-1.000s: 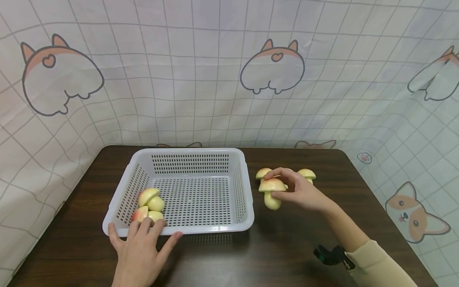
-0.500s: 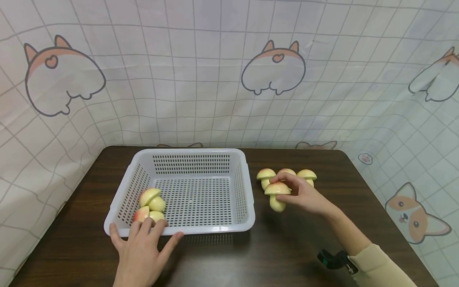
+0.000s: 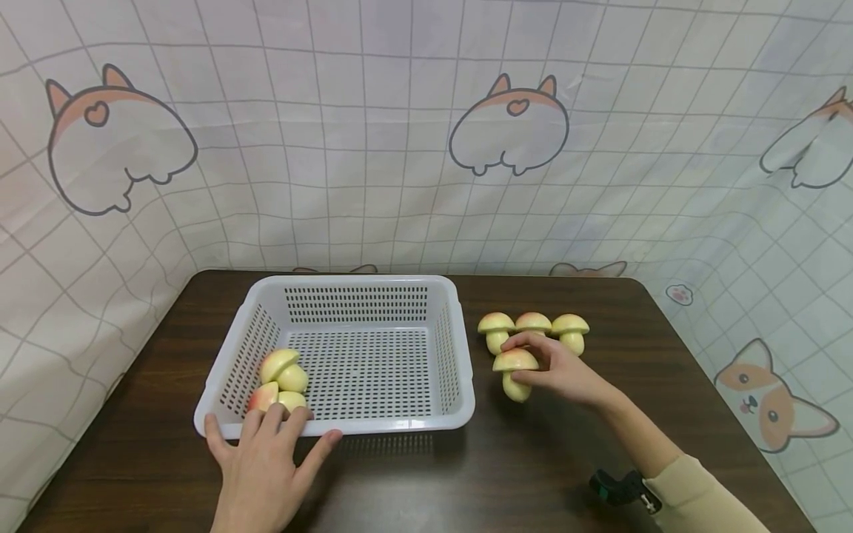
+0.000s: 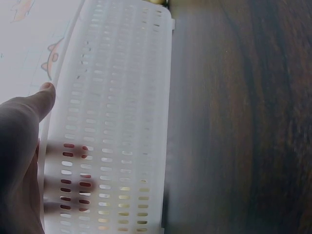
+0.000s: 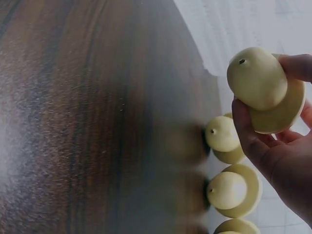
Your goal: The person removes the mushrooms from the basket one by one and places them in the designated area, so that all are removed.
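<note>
My left hand (image 3: 260, 474) hooks its fingers over the front rim of a white plastic basket (image 3: 353, 426). Through the slots in the left wrist view its fingertips (image 4: 84, 184) show inside the wall, and the thumb (image 4: 44, 100) lies along the rim. Two toy mushrooms (image 3: 283, 370) lie in the basket's left front corner, the nearer partly behind my fingers. To the basket's right, my right hand (image 3: 560, 370) pinches another toy mushroom (image 3: 516, 381), cap up and slightly tilted. The right wrist view shows the underside of its pale stem (image 5: 256, 78).
Behind the right hand, three more toy mushrooms stand in a row: a left one (image 3: 496, 329), a middle one (image 3: 533, 323) partly covered by the hand, and a right one (image 3: 570, 333). The dark wooden table (image 3: 426, 488) meets a patterned cloth (image 3: 413, 200) at the back and sides.
My right hand has shifted a little right and toward the body with its mushroom, uncovering more of the row behind. The left hand stays at the basket rim.
</note>
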The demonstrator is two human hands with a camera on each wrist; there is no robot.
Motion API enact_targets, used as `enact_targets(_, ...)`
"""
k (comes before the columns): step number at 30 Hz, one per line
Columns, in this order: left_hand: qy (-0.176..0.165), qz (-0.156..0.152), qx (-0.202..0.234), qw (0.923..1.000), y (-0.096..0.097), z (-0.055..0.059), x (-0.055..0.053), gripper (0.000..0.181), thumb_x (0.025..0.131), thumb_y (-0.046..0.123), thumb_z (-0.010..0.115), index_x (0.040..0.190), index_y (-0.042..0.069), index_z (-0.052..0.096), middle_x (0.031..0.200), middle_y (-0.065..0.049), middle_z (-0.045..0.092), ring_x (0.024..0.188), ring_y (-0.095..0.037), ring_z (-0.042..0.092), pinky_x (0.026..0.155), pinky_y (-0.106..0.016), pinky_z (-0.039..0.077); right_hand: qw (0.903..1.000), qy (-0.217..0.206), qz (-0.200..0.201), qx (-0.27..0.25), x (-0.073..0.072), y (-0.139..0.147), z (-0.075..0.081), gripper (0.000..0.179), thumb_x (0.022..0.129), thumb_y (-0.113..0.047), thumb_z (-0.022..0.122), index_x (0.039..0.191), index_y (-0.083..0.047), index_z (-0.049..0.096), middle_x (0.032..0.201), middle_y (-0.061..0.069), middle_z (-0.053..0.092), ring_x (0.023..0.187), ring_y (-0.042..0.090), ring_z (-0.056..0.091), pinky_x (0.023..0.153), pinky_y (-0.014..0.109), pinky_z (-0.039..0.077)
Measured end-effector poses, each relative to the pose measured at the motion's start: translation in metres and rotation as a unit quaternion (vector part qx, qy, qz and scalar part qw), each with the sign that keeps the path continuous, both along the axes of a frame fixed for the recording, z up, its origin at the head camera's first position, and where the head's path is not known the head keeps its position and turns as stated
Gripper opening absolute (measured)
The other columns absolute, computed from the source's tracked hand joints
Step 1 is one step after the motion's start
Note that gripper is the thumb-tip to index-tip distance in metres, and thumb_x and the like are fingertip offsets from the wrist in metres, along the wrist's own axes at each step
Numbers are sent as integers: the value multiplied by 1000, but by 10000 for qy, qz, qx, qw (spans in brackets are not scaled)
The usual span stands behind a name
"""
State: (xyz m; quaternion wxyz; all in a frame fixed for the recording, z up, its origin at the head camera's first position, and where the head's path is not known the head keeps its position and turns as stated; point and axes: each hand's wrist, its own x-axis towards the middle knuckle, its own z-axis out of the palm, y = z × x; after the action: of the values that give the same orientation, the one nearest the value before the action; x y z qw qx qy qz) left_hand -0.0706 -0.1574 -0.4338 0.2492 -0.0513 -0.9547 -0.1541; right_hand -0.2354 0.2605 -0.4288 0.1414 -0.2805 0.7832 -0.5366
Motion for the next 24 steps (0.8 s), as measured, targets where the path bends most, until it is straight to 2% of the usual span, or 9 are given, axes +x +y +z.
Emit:
enact_targets(13, 54, -2, 20, 10000, 1, -1, 0, 48, 93, 61, 65, 99, 13, 64, 91, -8, 55, 106, -42, 52, 100, -85, -1, 9983, -124, -237, 510, -2, 4, -14, 46, 93, -14, 78, 133, -2, 58, 127, 11, 62, 110, 20, 59, 87, 27, 50)
enact_targets(24, 15, 20, 9, 10000, 0, 0, 0, 48, 93, 60, 65, 100, 12, 66, 93, -9, 56, 106, -43, 53, 101, -85, -2, 9955, -86, -335, 879, -3, 4, -21, 48, 93, -18, 79, 132, 0, 58, 126, 9, 63, 111, 25, 58, 90, 27, 47)
